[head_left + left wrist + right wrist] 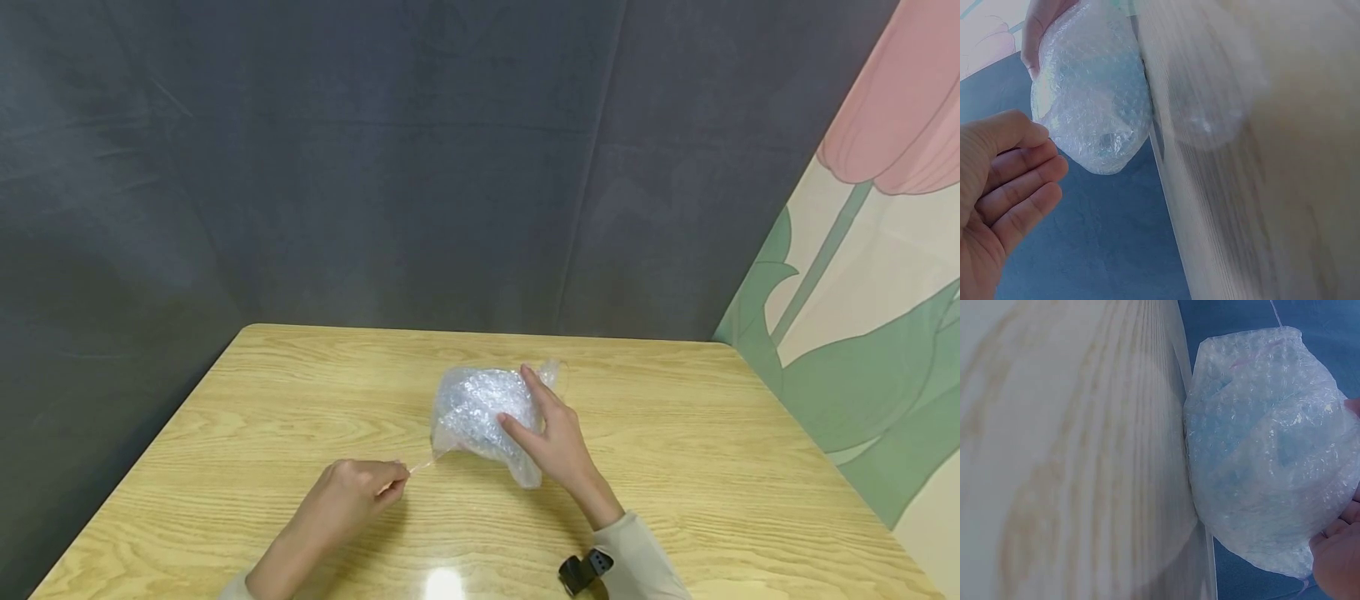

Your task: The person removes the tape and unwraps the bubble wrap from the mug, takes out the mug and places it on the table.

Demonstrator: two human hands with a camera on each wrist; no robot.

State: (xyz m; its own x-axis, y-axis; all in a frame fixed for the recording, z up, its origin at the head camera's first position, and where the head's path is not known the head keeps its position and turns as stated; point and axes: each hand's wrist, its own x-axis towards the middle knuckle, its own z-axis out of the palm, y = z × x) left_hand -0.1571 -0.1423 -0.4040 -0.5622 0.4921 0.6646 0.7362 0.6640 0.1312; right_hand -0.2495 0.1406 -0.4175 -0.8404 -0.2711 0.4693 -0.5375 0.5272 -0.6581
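Observation:
On the wooden table (300, 400) sits a bundle of clear bubble wrap (480, 408), rounded and crinkled, with pale blue showing through it in the wrist views. My left hand (352, 496) pinches the end of a thin pale string (433, 460) between thumb and forefinger. Stretched taut, the string runs to the bundle's near left corner. My right hand (555, 437) rests on the bundle's right side, thumb and forefinger spread straight across the wrap. In the right wrist view, part of that hand (1341, 556) shows at the bundle's edge. The wrap obscures what is inside.
Close to the right sleeve (637, 554) is a small black device (585, 571). A dark grey curtain (420, 167) hangs behind the table's far edge. To the right is a wall with a painted tulip (892, 108).

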